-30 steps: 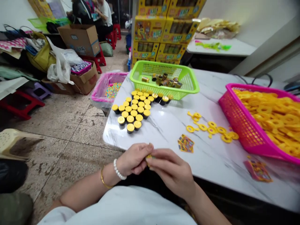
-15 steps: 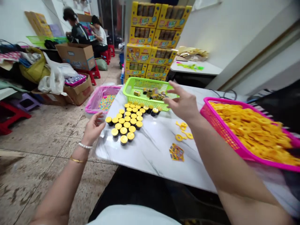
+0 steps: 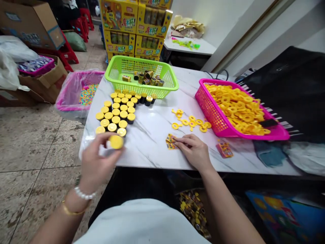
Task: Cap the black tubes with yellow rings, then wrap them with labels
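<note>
My left hand [image 3: 95, 162] grips a small black cup with a yellow lid [image 3: 116, 141] at the near end of a cluster of several like cups [image 3: 118, 110] standing on the white marble table [image 3: 152, 135]. My right hand [image 3: 191, 150] rests on the table with its fingertips on a small stack of colourful stickers [image 3: 170, 141]. Loose yellow rings [image 3: 190, 122] lie just beyond it. A green basket [image 3: 141, 88] holding several unlidded cups stands at the far side. A pink basket [image 3: 215, 118] heaped with yellow rings sits to the right.
A pink bin of coloured candies [image 3: 83, 95] stands on the floor left of the table. Yellow display boxes [image 3: 135, 28] are stacked behind. More stickers [image 3: 224, 149] lie near the pink basket. A black bag [image 3: 291, 91] covers the table's right end. Cardboard boxes [image 3: 33, 30] stand far left.
My right hand came back from the green basket down to the stickers. My left hand moved from the table's left edge and now holds a lidded cup at the cluster's near end.
</note>
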Motion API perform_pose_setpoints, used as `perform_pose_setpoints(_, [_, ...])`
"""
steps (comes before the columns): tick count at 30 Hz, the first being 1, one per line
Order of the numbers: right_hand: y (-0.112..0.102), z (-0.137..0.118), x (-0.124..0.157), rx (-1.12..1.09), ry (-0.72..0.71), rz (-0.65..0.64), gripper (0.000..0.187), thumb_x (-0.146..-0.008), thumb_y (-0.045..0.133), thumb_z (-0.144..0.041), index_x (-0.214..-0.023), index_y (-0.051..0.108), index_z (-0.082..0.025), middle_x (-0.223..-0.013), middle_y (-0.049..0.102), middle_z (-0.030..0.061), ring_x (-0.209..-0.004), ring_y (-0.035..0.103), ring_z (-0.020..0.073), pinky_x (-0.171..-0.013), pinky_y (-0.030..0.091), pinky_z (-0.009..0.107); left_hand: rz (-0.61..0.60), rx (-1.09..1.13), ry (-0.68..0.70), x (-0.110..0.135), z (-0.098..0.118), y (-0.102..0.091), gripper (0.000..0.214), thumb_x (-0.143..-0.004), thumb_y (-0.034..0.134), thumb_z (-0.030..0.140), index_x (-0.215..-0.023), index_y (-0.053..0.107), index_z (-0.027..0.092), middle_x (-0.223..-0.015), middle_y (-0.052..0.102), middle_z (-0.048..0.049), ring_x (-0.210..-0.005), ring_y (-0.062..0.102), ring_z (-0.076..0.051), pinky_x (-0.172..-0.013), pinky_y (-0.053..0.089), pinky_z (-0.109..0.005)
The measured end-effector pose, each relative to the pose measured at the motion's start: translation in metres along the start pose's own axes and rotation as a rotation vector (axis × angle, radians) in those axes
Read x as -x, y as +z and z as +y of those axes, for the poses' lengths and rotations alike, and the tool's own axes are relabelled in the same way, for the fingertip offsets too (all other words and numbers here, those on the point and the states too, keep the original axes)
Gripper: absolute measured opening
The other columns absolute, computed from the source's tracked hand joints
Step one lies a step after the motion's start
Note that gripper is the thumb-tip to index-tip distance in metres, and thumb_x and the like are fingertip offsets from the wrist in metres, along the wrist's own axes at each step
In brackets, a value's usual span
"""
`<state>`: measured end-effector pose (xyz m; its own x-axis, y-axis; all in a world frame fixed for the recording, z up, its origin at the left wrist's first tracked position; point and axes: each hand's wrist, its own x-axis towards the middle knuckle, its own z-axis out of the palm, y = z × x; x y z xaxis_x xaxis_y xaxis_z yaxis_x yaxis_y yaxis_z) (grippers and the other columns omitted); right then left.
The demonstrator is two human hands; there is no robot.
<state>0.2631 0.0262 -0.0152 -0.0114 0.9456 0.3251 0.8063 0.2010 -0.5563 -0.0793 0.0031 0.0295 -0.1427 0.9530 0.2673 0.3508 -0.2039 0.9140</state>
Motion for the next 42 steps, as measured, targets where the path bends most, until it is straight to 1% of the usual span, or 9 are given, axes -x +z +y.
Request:
perform_pose_setpoints(6, [0.006,-0.009,0.0,-0.084,0.03,0.111,0.012,-0.084,0.07,-0.029,-0.081,0.078,-0.02,-0.081,0.07,0.0045,-0.072,0.065,0.0172,-0.064,0.052,0.031,-0.321,-0.165,0.089,0.001,0.005,0.084,0.025,-0.075,0.073,0.01,-0.097,0.066,0.019,-0.089,0.071,-0.0028,-0.076,0.062,-0.017,-0.074,0.05,-0.029])
perform_pose_setpoints(11, [0.003,-0.053,0.025,-0.197,-0.052,0.384,0.009,-0.086,0.07,-0.02,-0.092,0.077,-0.021,-0.103,0.074,0.0088,-0.087,0.071,0.0206,-0.064,0.057,0.031,-0.092,-0.133,0.122,0.02,0.017,0.079,0.034,-0.077,0.078,0.028,-0.105,0.063,0.016,-0.099,0.064,-0.0071,-0.068,0.054,-0.013,-0.07,0.049,-0.029])
perform_pose_setpoints(14, [0.01,-0.089,0.045,-0.183,-0.22,0.392,0.019,-0.084,0.071,-0.011,-0.097,0.076,-0.025,-0.104,0.076,0.0075,-0.091,0.073,0.0219,-0.076,0.061,0.035,-0.246,0.011,0.014,0.037,0.031,0.071,0.026,-0.082,0.075,0.037,-0.095,0.064,0.016,-0.079,0.058,-0.0008,-0.058,0.049,-0.01,-0.058,0.044,-0.024])
perform_pose_setpoints(17, [0.02,-0.111,0.058,-0.251,-0.292,0.297,0.03,-0.082,0.072,-0.01,-0.106,0.073,-0.028,-0.107,0.076,0.0075,-0.091,0.073,0.0222,-0.079,0.062,0.035,-0.348,0.173,-0.04,0.042,0.034,0.064,0.017,-0.087,0.069,0.033,-0.086,0.068,0.017,-0.082,0.063,-0.0036,-0.069,0.056,-0.013,-0.064,0.046,-0.025])
perform_pose_setpoints(21, [0.024,-0.118,0.056,-0.695,0.066,-0.056,0.038,-0.088,0.068,-0.028,-0.125,0.063,-0.023,-0.107,0.073,0.0093,-0.075,0.071,0.0176,-0.055,0.058,0.027,-0.54,0.333,-0.289,0.037,0.022,0.047,0.016,-0.087,0.065,0.031,-0.086,0.072,0.016,-0.082,0.068,-0.0051,-0.076,0.061,-0.016,-0.072,0.048,-0.028])
perform_pose_setpoints(24, [0.023,-0.121,0.05,-0.86,0.237,-0.359,0.025,-0.089,0.067,-0.04,-0.099,0.07,-0.018,-0.076,0.07,0.0031,-0.052,0.059,0.0116,-0.04,0.045,0.021,-0.654,0.415,-0.458,0.037,0.013,0.036,0.022,-0.08,0.073,0.032,-0.094,0.067,0.016,-0.073,0.065,-0.0005,-0.064,0.056,-0.011,-0.063,0.045,-0.024])
perform_pose_setpoints(26, [0.025,-0.125,0.051,-0.814,0.252,-0.427,0.027,-0.089,0.067,-0.043,-0.079,0.067,-0.017,-0.059,0.062,-0.0009,-0.045,0.053,0.0101,-0.038,0.04,0.02,-0.589,0.424,-0.483,0.04,0.01,0.034,0.032,-0.075,0.078,0.031,-0.098,0.061,0.018,-0.066,0.061,0.004,-0.058,0.053,-0.01,-0.057,0.041,-0.022])
perform_pose_setpoints(31, [0.043,-0.13,0.063,-0.61,0.225,-0.158,0.043,-0.096,0.056,-0.044,-0.061,0.054,-0.019,-0.047,0.051,-0.0036,-0.041,0.045,0.0096,-0.04,0.037,0.022,-0.09,0.223,-0.282,0.057,0.018,0.03,0.021,-0.08,0.076,0.033,-0.083,0.061,0.019,-0.067,0.062,0.0026,-0.057,0.051,-0.008,-0.056,0.043,-0.021])
perform_pose_setpoints(42, [0.037,-0.134,0.05,-0.482,-0.036,-0.209,0.048,-0.097,0.055,-0.039,-0.055,0.045,-0.02,-0.049,0.041,-0.0048,-0.046,0.036,0.0081,-0.043,0.031,0.022,-0.087,0.318,-0.236,0.042,0.013,0.043,0.016,-0.078,0.076,0.03,-0.074,0.069,0.017,-0.073,0.063,-0.0004,-0.062,0.053,-0.01,-0.06,0.045,-0.023])
